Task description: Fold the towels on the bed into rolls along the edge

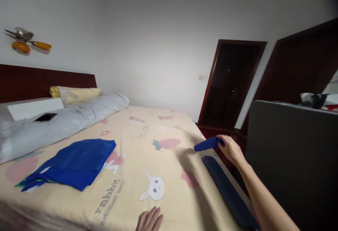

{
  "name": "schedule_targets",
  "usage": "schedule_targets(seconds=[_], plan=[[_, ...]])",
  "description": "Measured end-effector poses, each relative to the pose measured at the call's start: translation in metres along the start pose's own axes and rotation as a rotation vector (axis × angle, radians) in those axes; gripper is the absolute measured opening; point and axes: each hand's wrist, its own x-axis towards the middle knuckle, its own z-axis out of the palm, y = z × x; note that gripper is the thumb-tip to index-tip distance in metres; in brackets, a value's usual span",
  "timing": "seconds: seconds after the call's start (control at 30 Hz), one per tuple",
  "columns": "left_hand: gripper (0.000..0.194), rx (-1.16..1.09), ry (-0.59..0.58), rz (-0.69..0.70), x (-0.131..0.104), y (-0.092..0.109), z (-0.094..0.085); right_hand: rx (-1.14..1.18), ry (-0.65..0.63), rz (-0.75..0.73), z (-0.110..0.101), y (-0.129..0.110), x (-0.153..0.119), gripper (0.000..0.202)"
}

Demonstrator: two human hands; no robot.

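Right hand (231, 148), right of frame centre, grips blue bundle (206, 144) by one end; left hand (150, 219), bottom centre, extends flat over bed (142, 153). Caution: single-ended grip near its edge may let bundle drop

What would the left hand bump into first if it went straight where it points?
Probably nothing that sticks up: the left hand points across the bedsheet, with the printed rabbit face just ahead, perhaps slightly to one side. I can't tell if it touches the sheet.
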Motion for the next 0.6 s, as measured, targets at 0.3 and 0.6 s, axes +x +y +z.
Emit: schedule_targets(seconds=[0.3, 0.6], plan=[[0.04, -0.102, -0.097, -0.072, 0.021, 0.004, -0.027, -0.036, -0.053, -0.283, 0.039, -0.025, -0.211, 0.028], [0.047, -0.138, -0.248, -0.01, 0.024, -0.004, -0.044, -0.11, 0.082, -0.318, 0.054, -0.048, -0.285, 0.024]])
